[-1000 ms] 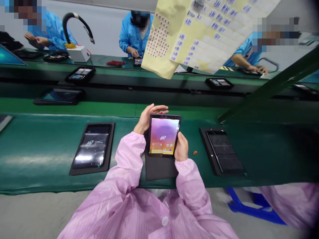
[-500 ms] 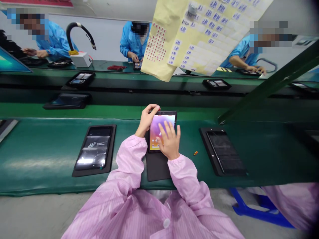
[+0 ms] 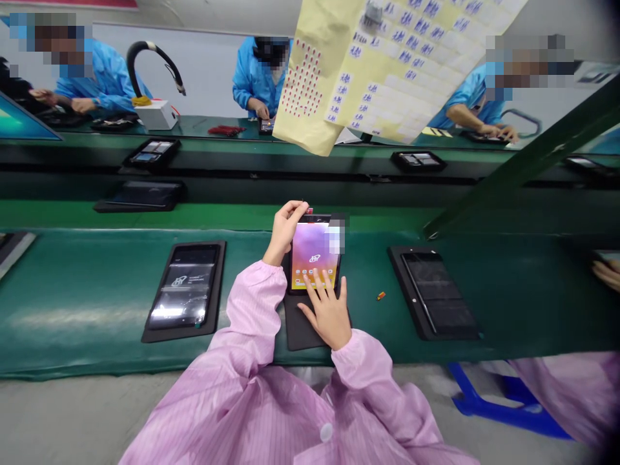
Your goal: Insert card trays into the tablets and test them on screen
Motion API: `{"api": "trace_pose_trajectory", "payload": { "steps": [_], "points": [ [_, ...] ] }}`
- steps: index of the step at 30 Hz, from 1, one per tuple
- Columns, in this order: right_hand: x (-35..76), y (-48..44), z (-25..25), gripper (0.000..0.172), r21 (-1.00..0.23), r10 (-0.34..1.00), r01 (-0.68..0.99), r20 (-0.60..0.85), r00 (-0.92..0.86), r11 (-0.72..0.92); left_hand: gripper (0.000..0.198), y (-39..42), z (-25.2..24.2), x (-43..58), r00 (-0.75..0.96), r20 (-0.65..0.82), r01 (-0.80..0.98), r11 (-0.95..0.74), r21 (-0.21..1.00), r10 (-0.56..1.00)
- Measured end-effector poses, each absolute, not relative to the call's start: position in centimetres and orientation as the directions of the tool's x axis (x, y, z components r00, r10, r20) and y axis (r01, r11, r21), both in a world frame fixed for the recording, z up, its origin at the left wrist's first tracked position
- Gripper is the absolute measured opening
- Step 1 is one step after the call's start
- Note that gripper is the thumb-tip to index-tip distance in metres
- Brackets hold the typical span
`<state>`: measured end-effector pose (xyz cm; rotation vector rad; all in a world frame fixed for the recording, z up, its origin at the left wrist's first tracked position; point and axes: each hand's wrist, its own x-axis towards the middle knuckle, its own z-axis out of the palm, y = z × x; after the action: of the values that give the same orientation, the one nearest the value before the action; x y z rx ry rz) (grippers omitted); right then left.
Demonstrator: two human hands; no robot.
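Observation:
In front of me a tablet lies with its screen lit purple and orange, icons and a white logo showing, on a dark flat pad. At the tablet's upper left corner, my left hand has thumb and fingers pinched together. A small red piece shows beside those fingertips; what exactly they hold is too small to make out. My right hand is spread open, its fingertips over the lower edge of the screen and its palm above the pad. Whether the fingertips touch the glass I cannot tell.
Another tablet lies on a pad to the left, and a dark one to the right. A small orange piece rests on the green bench. Yellow sheets hang ahead; a green post slants at right.
My right hand has drawn down toward me, uncovering most of the screen. My left hand stays at the corner. The device on the far-left strip has shifted right, and another person's hand appears at the right edge.

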<state>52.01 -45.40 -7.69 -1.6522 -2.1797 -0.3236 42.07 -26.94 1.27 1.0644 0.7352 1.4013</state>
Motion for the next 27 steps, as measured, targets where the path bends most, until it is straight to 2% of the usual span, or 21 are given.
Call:
{"api": "trace_pose_trajectory", "payload": {
  "steps": [3, 5, 8, 11, 14, 20, 27],
  "points": [
    [53.7, -44.5, -5.0, 0.033, -0.021, 0.759, 0.909, 0.558, -0.335, 0.416, 0.015, -27.4, 1.7, 42.3, 0.075, 0.223, -0.409, -0.173, 0.896, 0.972],
    [55.3, -42.6, -1.9, 0.024, -0.033, 0.651, 0.871, 0.679, -0.340, 0.490, 0.014, -27.8, 2.0, 42.4, 0.070, 0.247, -0.409, -0.198, 0.891, 0.966],
    [57.2, -38.3, 3.7, 0.026, -0.188, 0.624, 0.856, 0.760, -0.183, 0.481, 0.014, -28.3, 2.4, 42.5, 0.082, 0.288, -0.402, -0.233, 0.885, 0.954],
    [57.8, -34.4, 7.7, 0.029, -0.381, 0.730, 0.735, 0.646, -0.222, 0.561, 0.012, -29.0, 2.8, 42.4, 0.078, 0.372, -0.372, -0.319, 0.872, 0.925],
    [57.5, -32.2, 9.0, 0.021, -0.495, 0.784, 0.625, 0.514, -0.349, 0.603, 0.011, -29.5, 2.9, 42.2, 0.050, 0.444, -0.311, -0.408, 0.858, 0.895],
    [57.2, -31.7, 8.5, 0.021, -0.541, 0.786, 0.573, 0.474, -0.398, 0.616, 0.010, -29.7, 2.6, 41.8, 0.046, 0.487, -0.257, -0.461, 0.850, 0.872],
    [57.2, -31.3, 8.6, 0.017, -0.519, 0.770, 0.569, 0.459, -0.443, 0.638, 0.012, -29.2, 2.1, 41.8, 0.036, 0.502, -0.242, -0.479, 0.844, 0.864]
  ]
}}
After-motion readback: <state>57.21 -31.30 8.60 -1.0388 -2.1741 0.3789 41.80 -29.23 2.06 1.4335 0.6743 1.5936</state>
